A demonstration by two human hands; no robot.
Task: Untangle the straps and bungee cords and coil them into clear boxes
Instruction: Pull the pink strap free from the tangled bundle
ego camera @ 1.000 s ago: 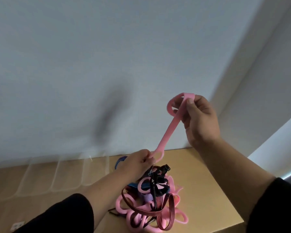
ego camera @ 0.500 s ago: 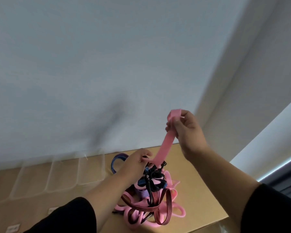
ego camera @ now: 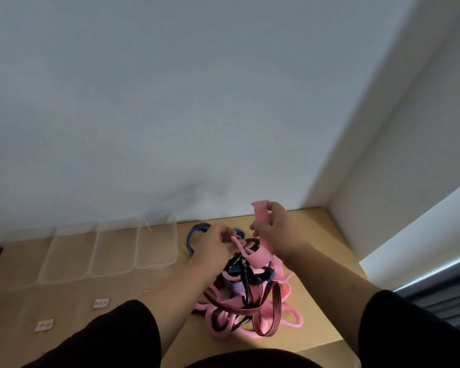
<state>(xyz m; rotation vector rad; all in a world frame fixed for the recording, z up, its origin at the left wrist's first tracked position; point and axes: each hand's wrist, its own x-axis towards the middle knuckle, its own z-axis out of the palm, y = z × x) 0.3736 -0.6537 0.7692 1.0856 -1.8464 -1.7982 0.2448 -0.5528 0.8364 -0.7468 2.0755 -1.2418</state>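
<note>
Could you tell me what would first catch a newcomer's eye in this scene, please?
The tangle of pink straps and darker cords piled on the wooden table stands out first. Above it, the right hand and left hand both grip one pink strap. To the left, clear boxes line up against the wall.

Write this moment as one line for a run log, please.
left hand: pinches pink strap | right hand: grips strap's upper end | tangle: on table, unsorted | clear boxes: nothing seen inside
</note>
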